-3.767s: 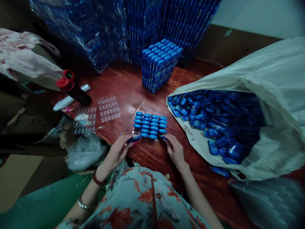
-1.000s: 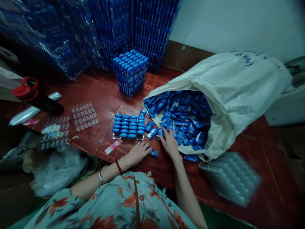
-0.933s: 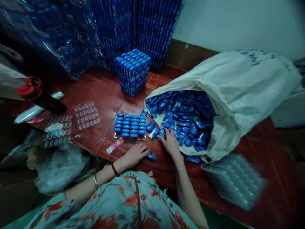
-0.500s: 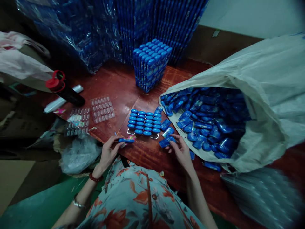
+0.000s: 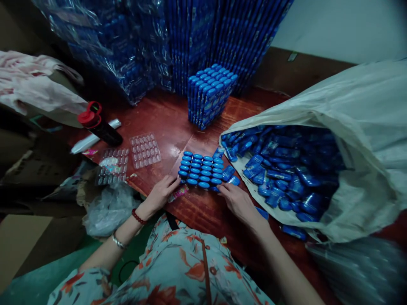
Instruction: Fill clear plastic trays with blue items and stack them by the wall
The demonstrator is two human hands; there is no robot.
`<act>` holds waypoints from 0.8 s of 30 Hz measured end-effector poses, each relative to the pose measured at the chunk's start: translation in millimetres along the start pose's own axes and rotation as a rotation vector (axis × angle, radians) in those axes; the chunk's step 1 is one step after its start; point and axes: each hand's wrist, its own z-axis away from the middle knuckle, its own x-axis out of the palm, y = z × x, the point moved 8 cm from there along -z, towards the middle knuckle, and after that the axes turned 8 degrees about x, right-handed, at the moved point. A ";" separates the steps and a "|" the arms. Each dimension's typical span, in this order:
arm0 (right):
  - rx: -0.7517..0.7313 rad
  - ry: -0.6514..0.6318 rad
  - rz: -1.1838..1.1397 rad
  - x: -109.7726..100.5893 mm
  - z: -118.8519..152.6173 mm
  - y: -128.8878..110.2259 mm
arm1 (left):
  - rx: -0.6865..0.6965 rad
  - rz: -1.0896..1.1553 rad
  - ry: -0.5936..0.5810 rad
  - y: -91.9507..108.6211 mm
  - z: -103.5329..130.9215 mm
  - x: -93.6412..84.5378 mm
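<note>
A clear blister tray filled with rows of small blue packs [image 5: 201,169] lies on the table before me. At its near left corner is my left hand [image 5: 162,194], its thumb and fingers closed on a blue pack [image 5: 182,174] at the end of that row. My right hand [image 5: 238,202] is at the near right corner, its fingertips closed on another blue pack [image 5: 214,188], mostly hidden under the fingers. Loose blue packs [image 5: 228,173] lie just right of the tray. A pink printed scrap [image 5: 178,193] is beside my left fingers.
A white sack [image 5: 359,212] spills many blue packs on the right. Behind stands a block of filled trays [image 5: 212,95], with tall wrapped stacks [image 5: 190,46] farther back. Empty clear trays [image 5: 145,150] and a red-lidded bottle [image 5: 100,127] are at left; a plastic bag [image 5: 106,209] hangs below.
Both hands have moved from beside the tray to its two near corners, bringing blue packs to the corner spots that showed bare clear plastic before. The whole view has shifted slightly.
</note>
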 end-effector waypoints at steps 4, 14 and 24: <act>-0.062 -0.145 0.124 -0.6 -11.7 -10.9 | 0.055 -0.080 -0.226 2.8 -16.9 4.1; 0.023 -0.317 0.168 2.2 -20.6 -20.0 | 0.108 -0.158 -0.525 16.9 -41.5 18.7; 0.210 -0.205 0.207 11.3 -22.2 -29.3 | -0.029 -0.055 -0.211 -6.6 -33.1 5.2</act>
